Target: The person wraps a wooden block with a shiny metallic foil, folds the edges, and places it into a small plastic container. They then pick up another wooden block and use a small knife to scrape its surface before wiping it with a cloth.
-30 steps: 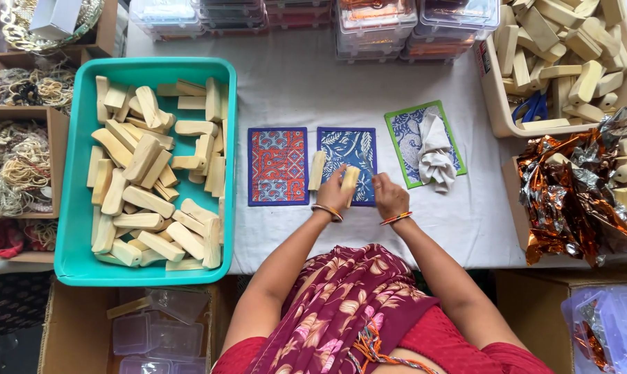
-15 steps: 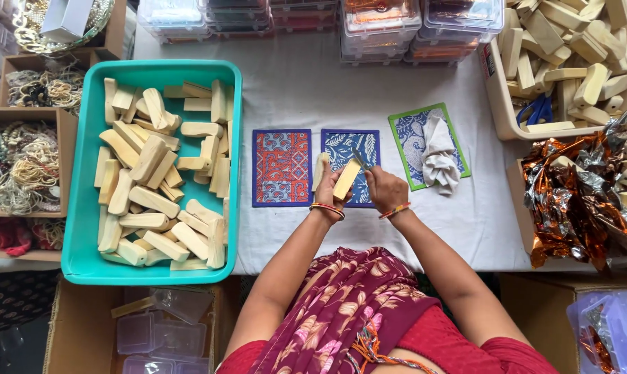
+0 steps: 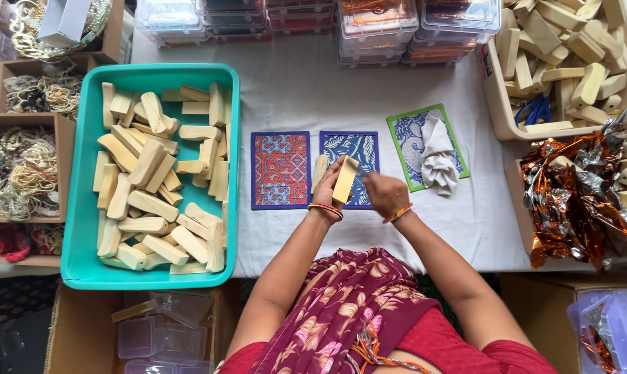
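My left hand point(image 3: 330, 188) grips a pale wood block point(image 3: 345, 180) tilted up over the blue mat point(image 3: 365, 149), a second block point(image 3: 319, 172) lying on the mat just left of it, while my right hand point(image 3: 384, 194) hovers at the mat's lower right edge with fingers curled loosely, holding nothing I can see. I judge the block is mid-handling above the mat, so any move needs a steady grip. Left of the mat sit the red mat point(image 3: 280, 170) and teal tray point(image 3: 85, 270); right, the green mat point(image 3: 403, 138) with a white cloth point(image 3: 438, 156); bare table point(image 3: 313, 90) lies behind.
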